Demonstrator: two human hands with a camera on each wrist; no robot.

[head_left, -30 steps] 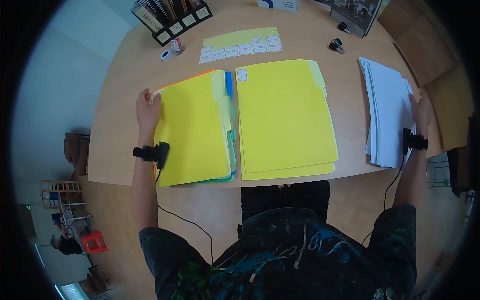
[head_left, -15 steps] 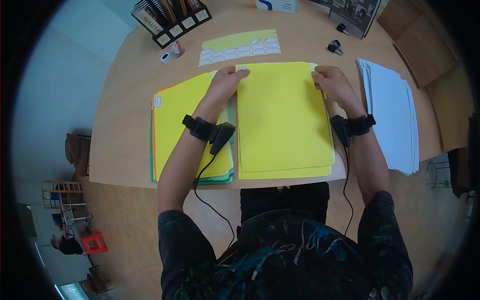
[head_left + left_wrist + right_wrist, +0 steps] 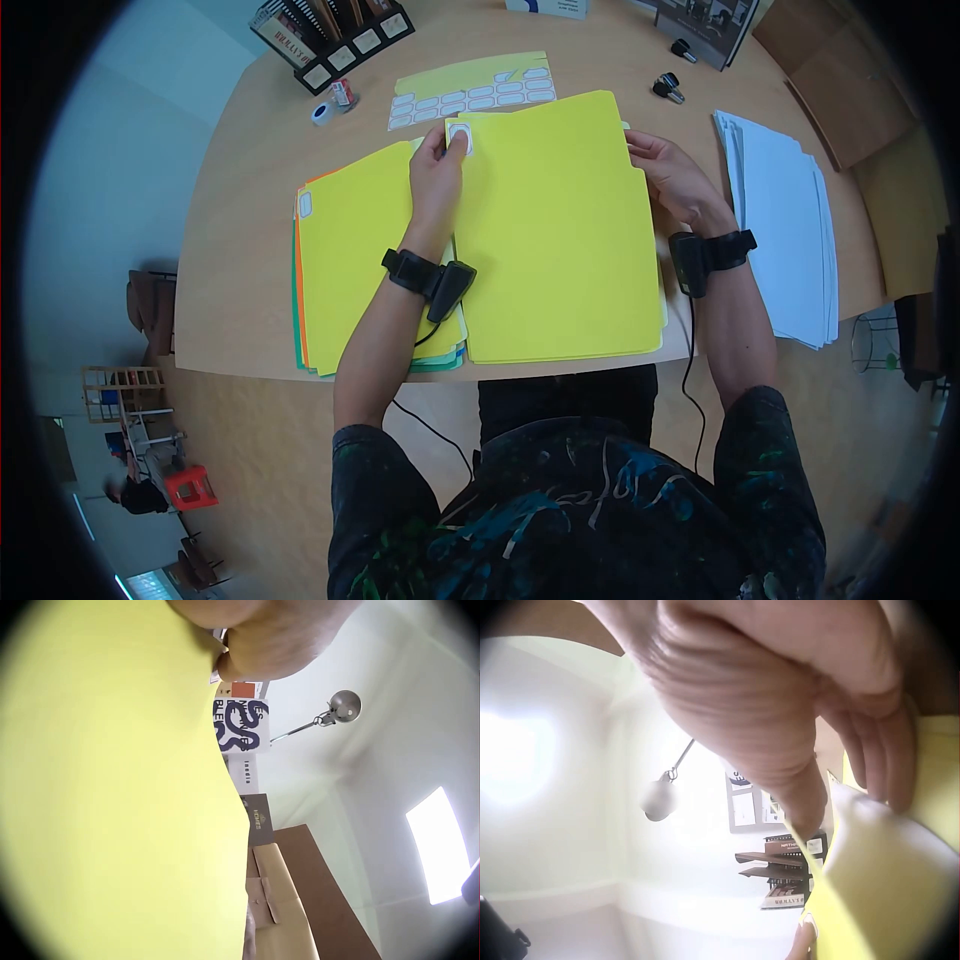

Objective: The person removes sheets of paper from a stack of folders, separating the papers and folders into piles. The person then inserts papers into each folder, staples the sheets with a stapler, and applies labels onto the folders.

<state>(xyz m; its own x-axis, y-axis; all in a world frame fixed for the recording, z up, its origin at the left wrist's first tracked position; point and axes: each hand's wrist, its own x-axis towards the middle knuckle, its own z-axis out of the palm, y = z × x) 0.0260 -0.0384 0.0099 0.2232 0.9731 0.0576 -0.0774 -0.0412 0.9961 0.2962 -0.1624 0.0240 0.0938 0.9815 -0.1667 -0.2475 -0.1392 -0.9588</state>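
A yellow file folder [image 3: 555, 240] is partly lifted in the head view, tilted, with a white label [image 3: 460, 140] at its upper left corner. My left hand [image 3: 437, 185] pinches that corner, thumb over the label. My right hand [image 3: 675, 180] is at the folder's upper right edge, its fingertips partly hidden behind the cover. In the right wrist view its thumb [image 3: 806, 806] lies by the edge of one leaf, and the fairly straight fingers [image 3: 896, 761] touch a pale leaf further back. Under my left forearm lies a stack of folders [image 3: 355, 250], yellow on top, with orange and green edges.
White papers [image 3: 785, 230] lie stacked at the right. Beyond the folder are a label sheet [image 3: 470, 95], a tape roll [image 3: 321, 113], a small red-and-white box [image 3: 343, 95] and black clips [image 3: 668, 88]. A black file holder [image 3: 350, 45] stands at the far left.
Both hands came in from the left stack and the papers to the yellow folder's top corners. The folder has since risen and tilted, and my right fingers have slipped behind its edge.
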